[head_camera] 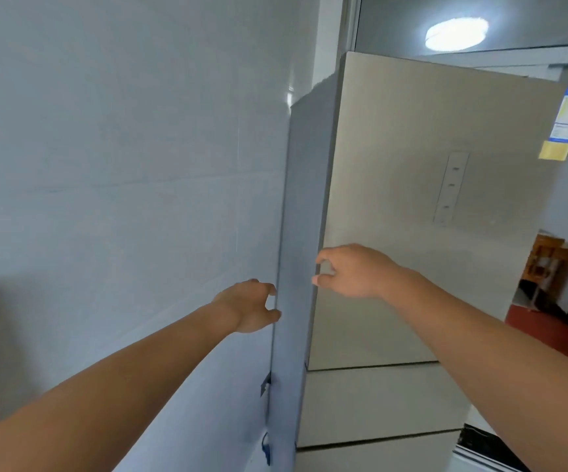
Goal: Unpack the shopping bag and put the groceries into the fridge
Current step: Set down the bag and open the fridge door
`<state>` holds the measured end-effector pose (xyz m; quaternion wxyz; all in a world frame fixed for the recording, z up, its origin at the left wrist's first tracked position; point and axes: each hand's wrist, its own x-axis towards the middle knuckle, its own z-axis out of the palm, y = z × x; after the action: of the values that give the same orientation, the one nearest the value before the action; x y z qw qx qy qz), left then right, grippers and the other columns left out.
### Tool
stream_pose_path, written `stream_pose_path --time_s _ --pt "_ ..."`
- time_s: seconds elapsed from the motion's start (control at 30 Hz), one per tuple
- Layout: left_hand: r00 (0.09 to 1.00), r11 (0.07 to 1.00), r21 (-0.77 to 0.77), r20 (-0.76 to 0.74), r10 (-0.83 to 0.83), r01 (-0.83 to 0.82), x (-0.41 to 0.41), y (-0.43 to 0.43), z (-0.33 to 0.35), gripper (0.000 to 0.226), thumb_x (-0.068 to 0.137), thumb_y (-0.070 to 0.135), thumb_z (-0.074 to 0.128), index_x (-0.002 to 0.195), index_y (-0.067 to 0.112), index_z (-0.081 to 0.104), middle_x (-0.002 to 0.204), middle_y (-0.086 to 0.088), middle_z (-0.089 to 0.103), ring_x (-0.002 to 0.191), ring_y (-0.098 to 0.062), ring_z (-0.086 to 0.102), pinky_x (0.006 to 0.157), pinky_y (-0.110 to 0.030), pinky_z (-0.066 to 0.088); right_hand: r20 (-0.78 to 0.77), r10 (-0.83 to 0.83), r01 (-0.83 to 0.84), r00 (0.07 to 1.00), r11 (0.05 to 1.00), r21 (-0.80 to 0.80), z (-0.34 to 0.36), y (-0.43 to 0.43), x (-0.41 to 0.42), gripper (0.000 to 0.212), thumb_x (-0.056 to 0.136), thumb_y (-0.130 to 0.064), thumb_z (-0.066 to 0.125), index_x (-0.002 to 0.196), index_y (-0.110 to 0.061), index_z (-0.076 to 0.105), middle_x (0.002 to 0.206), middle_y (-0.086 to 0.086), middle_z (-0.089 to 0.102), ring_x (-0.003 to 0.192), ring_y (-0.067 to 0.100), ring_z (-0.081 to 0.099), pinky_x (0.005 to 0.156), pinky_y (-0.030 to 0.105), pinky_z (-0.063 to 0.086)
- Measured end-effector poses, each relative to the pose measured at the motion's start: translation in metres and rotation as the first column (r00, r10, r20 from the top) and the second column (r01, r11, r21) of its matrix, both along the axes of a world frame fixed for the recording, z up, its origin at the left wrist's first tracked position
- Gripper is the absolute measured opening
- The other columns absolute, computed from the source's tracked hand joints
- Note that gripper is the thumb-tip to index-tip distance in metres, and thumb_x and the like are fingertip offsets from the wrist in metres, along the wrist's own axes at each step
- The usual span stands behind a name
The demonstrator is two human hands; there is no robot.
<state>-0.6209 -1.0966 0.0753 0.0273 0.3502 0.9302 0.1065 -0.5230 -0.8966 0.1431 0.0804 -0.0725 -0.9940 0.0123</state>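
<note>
Curling my right hand (pixel 347 272) round the nine-o'clock edge of the shut beige metal fridge door (pixel 412 284), left hand (pixel 248 306) loose-fingered, nothing stowed.

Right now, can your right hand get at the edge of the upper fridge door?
Probably yes. The right hand sits at the left edge of the upper door, fingers curled toward it, with nothing between. Whether it grips yet, I cannot tell.

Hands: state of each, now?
Left hand: loosely curled, empty, beside the fridge side.
Right hand: curled at the door edge; grip cannot be told.
</note>
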Motion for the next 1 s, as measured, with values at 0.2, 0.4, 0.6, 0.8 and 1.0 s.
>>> stream_pose_path --time_s 0.2,0.4,0.6,0.8,1.0 --pt "0.991 0.991 0.051 0.031 -0.129 0.128 -0.04 0.034 0.003 0.079 0.097 0.048 0.052 0.159 0.022 0.012 0.155 -0.011 0.037 0.135 -0.03 0.045 0.108 -0.041 0.043 -0.096 -0.061 0.077 0.993 0.983 0.167 0.032 -0.006 -0.029 0.045 0.095 -0.048 0.055 0.135 -0.026 0.054 0.122 0.005 0.057 0.113 0.026 0.054 0.084 0.037 0.044" --pt "0.978 0.967 0.2 0.105 -0.179 0.156 -0.071 0.082 -0.005 0.088 0.095 0.052 0.055 0.159 0.021 0.004 0.157 -0.014 0.035 0.137 -0.033 0.043 0.109 -0.044 0.041 -0.175 -0.006 0.114 0.984 0.781 0.614 0.059 0.0 -0.059 0.039 0.092 -0.026 0.054 0.13 -0.019 0.057 0.138 0.009 0.047 0.134 0.032 0.034 0.104 0.045 0.035" --pt "0.964 0.931 0.325 0.144 -0.223 0.167 -0.088 0.116 -0.012 0.074 0.095 0.048 0.057 0.151 0.014 0.023 0.14 -0.015 0.05 0.125 -0.034 0.053 0.101 -0.048 0.047 -0.083 -0.119 0.138 0.989 0.608 0.781 0.079 0.012 -0.089 0.05 0.096 -0.02 0.048 0.145 -0.023 0.046 0.159 0.012 0.024 0.152 0.033 0.003 0.121 0.059 0.006" --pt "0.953 0.911 0.365 0.151 -0.261 0.192 -0.092 0.136 -0.02 0.045 0.099 0.038 0.05 0.132 0.012 0.035 0.113 -0.013 0.063 0.101 -0.033 0.063 0.085 -0.048 0.054 -0.056 -0.195 0.149 0.979 0.503 0.851 0.079 0.02 -0.099 0.051 0.099 -0.023 0.045 0.149 -0.028 0.038 0.162 0.008 0.016 0.153 0.031 -0.005 0.111 0.074 0.005" --pt "0.959 0.906 0.371 0.113 -0.261 0.203 -0.09 0.14 -0.025 0.04 0.102 0.032 0.05 0.13 0.009 0.035 0.115 -0.015 0.064 0.103 -0.033 0.063 0.087 -0.048 0.053 -0.078 -0.207 0.174 0.975 0.503 0.847 0.072 0.013 -0.098 0.05 0.101 -0.021 0.044 0.15 -0.021 0.036 0.161 0.01 0.015 0.152 0.033 -0.006 0.112 0.075 0.007"
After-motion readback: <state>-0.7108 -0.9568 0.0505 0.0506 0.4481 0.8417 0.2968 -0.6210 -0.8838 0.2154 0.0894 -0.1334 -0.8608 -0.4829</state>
